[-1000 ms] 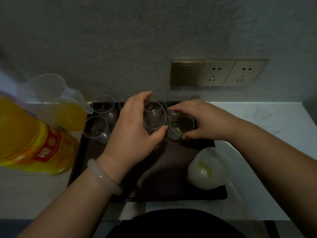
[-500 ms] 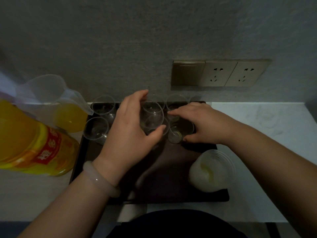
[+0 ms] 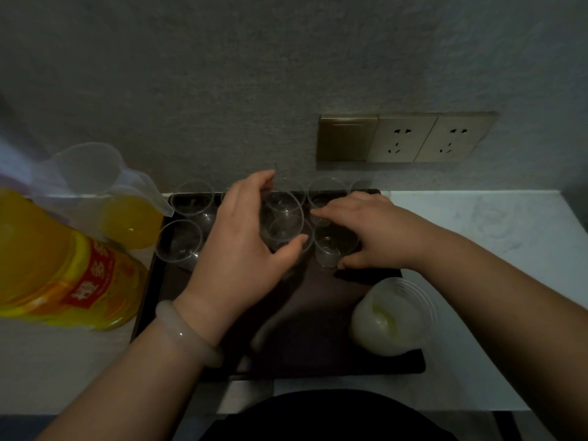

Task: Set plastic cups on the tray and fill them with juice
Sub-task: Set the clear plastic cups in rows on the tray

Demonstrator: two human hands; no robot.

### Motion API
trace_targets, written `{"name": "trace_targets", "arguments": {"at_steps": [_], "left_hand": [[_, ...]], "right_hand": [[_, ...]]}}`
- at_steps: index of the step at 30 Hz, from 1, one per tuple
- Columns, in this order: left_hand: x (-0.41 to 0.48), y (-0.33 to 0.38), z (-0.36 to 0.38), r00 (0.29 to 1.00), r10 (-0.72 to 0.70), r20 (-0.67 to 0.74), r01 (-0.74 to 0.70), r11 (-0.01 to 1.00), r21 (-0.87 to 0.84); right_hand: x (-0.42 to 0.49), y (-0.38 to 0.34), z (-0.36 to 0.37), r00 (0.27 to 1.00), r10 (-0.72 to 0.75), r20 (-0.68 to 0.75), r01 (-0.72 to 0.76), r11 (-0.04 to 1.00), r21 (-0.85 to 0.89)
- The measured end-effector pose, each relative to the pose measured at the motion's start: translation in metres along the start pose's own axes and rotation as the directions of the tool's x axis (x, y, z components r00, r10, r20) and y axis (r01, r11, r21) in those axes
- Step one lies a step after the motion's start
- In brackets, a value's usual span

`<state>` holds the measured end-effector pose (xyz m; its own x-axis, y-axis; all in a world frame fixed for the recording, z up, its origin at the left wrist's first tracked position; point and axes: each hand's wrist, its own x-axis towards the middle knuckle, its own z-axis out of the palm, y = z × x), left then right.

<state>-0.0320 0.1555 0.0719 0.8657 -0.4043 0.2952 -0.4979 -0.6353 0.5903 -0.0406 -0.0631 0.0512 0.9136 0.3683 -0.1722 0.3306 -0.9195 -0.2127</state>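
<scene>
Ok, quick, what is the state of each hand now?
Left hand: curled round the middle cup.
Right hand: curled round the right cup.

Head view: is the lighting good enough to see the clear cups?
Head view: dim and underexposed; cups show only as faint rims on the dark tray; left hand and right hand cast shadows on it; bottle at the left edge is soft and lens-stretched.

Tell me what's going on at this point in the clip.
A person is arranging clear plastic cups on a dark tray. The left hand curls round one cup; the right hand holds the neighbouring cup. The cups look empty. A spare stack lies on the tray's near right corner; the juice bottle sits at left.
</scene>
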Motion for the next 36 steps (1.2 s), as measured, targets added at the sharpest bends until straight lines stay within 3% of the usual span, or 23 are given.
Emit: {"name": "trace_targets", "arguments": {"at_steps": [3,8,11,15,21,29,36], "left_hand": [[0.002,-0.001,0.001,1.0,0.008,0.002,-0.008,1.0,0.001],[0.01,0.004,0.004,0.999,0.031,0.029,-0.029,0.999,-0.046],[0.02,0.013,0.009,0.998,0.05,0.043,-0.045,0.993,-0.109],[0.03,0.023,0.016,0.998,0.055,0.028,-0.048,0.977,-0.207],[0.036,0.023,0.022,0.989,0.108,0.101,-0.082,0.97,-0.231],[0.03,0.004,0.026,0.986,0.133,0.099,-0.136,0.99,0.026],[0.018,0.004,0.04,0.97,0.185,0.16,-0.197,0.978,0.065]], "right_hand": [[-0.004,0.004,-0.004,0.999,0.019,-0.042,-0.015,0.997,0.079],[-0.012,-0.003,-0.03,0.918,0.157,-0.363,0.024,0.895,0.446],[-0.009,-0.019,-0.046,0.93,0.163,-0.33,0.058,0.819,0.57],[-0.001,-0.025,-0.048,0.934,0.087,-0.348,0.083,0.891,0.447],[-0.009,-0.019,-0.05,0.897,0.154,-0.414,0.044,0.901,0.432],[-0.038,-0.003,-0.045,0.707,0.445,-0.55,-0.139,0.85,0.508],[-0.054,0.002,-0.028,0.688,0.488,-0.537,-0.274,0.86,0.431]]}}
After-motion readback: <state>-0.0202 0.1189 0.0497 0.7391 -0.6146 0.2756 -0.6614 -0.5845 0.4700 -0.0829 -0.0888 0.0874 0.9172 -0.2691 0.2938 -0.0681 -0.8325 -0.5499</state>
